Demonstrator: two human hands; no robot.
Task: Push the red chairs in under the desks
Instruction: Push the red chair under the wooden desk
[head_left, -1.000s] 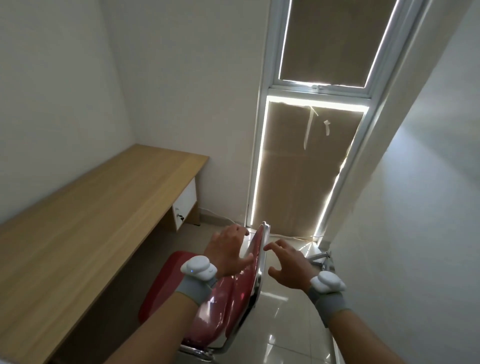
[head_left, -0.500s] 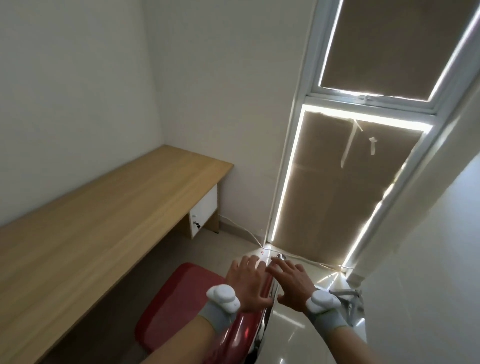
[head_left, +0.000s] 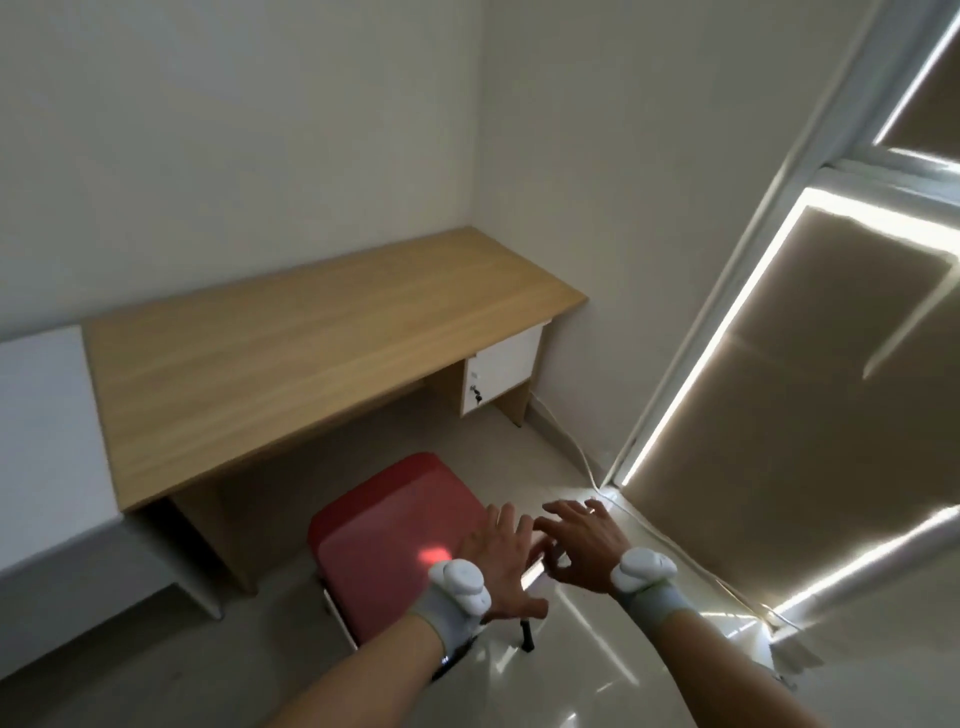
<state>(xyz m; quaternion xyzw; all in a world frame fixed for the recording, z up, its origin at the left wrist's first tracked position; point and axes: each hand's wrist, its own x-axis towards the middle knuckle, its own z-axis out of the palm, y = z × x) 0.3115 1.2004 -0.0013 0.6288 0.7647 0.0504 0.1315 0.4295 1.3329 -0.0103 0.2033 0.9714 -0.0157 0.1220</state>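
Observation:
A red chair (head_left: 395, 525) with a metal frame stands on the floor facing the wooden desk (head_left: 311, 353). Its seat lies in front of the desk's knee space, with the front edge close to the desk's front edge. My left hand (head_left: 501, 564) lies over the top of the chair's backrest, thumb wrapped round behind it. Just to its right, my right hand (head_left: 579, 545) curls its fingers over the same top edge. Both wrists carry grey bands with white trackers. The hands hide most of the backrest.
A white drawer unit (head_left: 498, 374) with a key hangs under the desk's right end. A white desk (head_left: 47, 415) adjoins on the left. A covered window (head_left: 779, 389) fills the right side, and a cable (head_left: 582, 457) runs along the glossy floor.
The chair has swung round so that its seat faces the desk's knee space and sits nearer the desk. Both hands stayed on the backrest top. My view turned left.

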